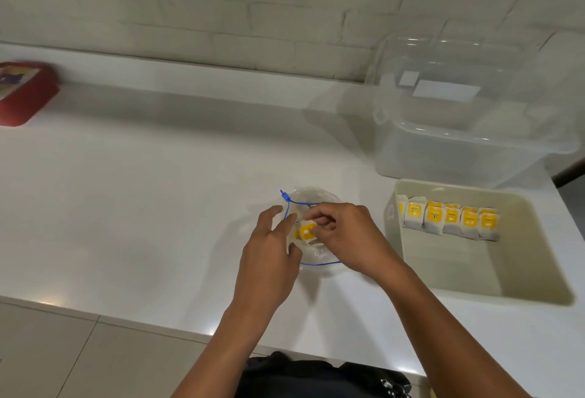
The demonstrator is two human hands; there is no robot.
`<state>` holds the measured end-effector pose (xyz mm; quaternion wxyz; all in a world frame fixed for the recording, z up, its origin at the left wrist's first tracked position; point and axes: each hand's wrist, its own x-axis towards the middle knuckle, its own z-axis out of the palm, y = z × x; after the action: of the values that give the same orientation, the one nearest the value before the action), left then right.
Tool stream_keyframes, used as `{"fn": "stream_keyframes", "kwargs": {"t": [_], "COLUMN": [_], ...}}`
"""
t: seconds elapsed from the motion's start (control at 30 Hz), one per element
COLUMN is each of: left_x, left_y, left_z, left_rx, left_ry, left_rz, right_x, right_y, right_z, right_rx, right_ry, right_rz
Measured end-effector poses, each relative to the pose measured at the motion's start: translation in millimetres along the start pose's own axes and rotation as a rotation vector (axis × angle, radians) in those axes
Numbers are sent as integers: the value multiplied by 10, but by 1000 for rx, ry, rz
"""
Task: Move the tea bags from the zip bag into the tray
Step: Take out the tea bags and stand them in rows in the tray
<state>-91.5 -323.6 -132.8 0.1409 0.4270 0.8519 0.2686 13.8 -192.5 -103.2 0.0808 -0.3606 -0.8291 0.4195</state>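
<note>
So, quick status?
Right hand pinching tea bag in zip bag. Left hand steadying it. Tray part filled. Nothing blocking.

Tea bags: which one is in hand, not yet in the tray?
The tea bag pinched by the right hand inside the zip bag; the others stand in the tray.

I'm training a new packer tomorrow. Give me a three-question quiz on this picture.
1. True or false: the tray already holds a row of tea bags.
2. Which hand pinches the tea bag at the zip bag? A) left hand B) right hand
3. Fill in: the clear bin stands ___ the tray, nearer the wall.

Key: 1 true; 2 B; 3 behind
</note>
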Motion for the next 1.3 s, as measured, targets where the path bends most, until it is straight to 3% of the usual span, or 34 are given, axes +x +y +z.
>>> {"fn": "stream_keyframes", "kwargs": {"t": [0.13,0.27,0.53,0.63,0.77,1.07,1.2,1.3], "left_x": [18,61,96,104,108,71,86,63], "left_y": [36,72,19,-16,-35,22,26,53], "left_z": [-27,-68,-74,-117,-163,-156,-176,-153], "left_rx": [-65,-156,-174,-223,-315,-326,-348,-353], "left_ry": [21,-18,63,136,163,107,89,81], "left_rz": [84,50,0,16,-9,35,20,42], "right_x": [-28,-46,-61,-26,21,4,-42,-43], "right_y": [15,0,0,73,211,252,260,284], "right_z": [0,-20,-104,-86,63,223,181,186], "right_rx": [71,84,163,-37,-486,-537,-428,-576], "right_ry": [-26,8,23,67,-46,92,-7,38], "right_rz": [-30,-57,-63,-60,-18,-26,-63,-63]}}
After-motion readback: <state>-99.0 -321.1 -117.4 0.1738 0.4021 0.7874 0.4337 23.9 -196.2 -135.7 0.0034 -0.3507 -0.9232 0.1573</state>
